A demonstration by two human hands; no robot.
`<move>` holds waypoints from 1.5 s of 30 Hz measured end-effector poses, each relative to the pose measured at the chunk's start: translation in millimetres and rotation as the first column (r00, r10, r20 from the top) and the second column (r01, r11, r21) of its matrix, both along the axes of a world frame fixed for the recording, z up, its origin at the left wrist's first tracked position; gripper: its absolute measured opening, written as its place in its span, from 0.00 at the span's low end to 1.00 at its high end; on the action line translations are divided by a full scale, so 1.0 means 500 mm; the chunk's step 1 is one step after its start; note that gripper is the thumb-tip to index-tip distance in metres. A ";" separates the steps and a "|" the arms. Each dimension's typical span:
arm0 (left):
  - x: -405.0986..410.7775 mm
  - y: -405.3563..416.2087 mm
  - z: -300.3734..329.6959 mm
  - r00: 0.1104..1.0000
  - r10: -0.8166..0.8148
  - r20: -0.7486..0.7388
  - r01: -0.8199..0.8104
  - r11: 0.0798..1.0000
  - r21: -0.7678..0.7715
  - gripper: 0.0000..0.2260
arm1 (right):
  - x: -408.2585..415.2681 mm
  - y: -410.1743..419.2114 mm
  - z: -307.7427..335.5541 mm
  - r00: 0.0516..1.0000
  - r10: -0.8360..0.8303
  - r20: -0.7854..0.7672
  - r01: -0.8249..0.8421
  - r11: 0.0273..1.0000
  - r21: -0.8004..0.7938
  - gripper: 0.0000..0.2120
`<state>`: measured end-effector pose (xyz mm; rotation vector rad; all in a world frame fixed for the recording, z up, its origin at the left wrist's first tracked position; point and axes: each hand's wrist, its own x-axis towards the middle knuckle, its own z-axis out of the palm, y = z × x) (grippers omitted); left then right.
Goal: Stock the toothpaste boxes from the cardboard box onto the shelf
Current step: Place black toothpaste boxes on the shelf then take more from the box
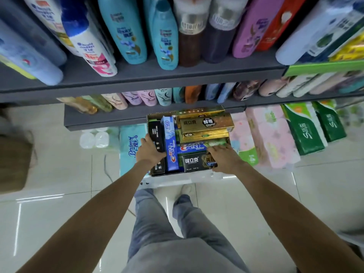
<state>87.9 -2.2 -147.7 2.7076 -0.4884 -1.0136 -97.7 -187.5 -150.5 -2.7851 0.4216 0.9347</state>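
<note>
From my head camera, much was hard to read: the shelf bottles (pixel 126 30) across the top of the frame were blurred, their tops cut off by the upper edge, and the cardboard box (pixel 155 173) showed only thin slivers of rim, its walls mostly hidden behind its load. My left hand (pixel 150 149) covered the middle of a black toothpaste box (pixel 156 133) at the left side of the carton, and my right hand (pixel 223 156) hid the right end of a dark toothpaste box (pixel 194 161) near the front.

The carton sat at centre frame, its far edge tucked under the lip of the lower shelf (pixel 110 117). Tissue packs (pixel 269 134) crowded its right side and a blue pack (pixel 130 148) its left; bare floor tiles (pixel 59 174) lay lower left.

My left hand's fingers curled around the black box, gripping it. My right hand lay flat with fingers spread over the dark box and a green one (pixel 214 143); whether it gripped either, I could not tell. Blue Crest boxes (pixel 171 146) and gold boxes (pixel 204 123) filled the rest of the carton.
</note>
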 end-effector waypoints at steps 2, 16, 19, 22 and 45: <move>-0.001 0.001 0.000 1.000 0.027 -0.013 -0.027 1.000 -0.003 0.36 | 0.004 -0.002 0.006 0.998 -0.018 0.053 0.017 1.000 0.018 0.33; 0.037 0.104 0.143 0.728 0.375 -0.575 -0.655 0.628 -0.420 0.26 | 0.054 0.009 0.253 0.865 -0.330 0.377 0.243 0.934 0.260 0.39; 0.062 0.143 0.231 0.732 0.330 -0.596 -0.675 0.469 -0.569 0.15 | 0.113 0.019 0.342 0.816 -0.284 0.503 0.158 0.947 0.280 0.39; 0.106 0.181 0.331 0.810 0.330 -0.485 -0.584 0.383 -0.716 0.19 | 0.187 0.046 0.442 0.755 -0.204 0.623 0.055 0.966 0.251 0.39; 0.655 0.477 0.817 0.627 0.107 0.772 0.389 0.815 -0.429 0.34 | 0.938 0.248 0.832 0.546 0.346 0.763 -0.073 0.927 -0.369 0.40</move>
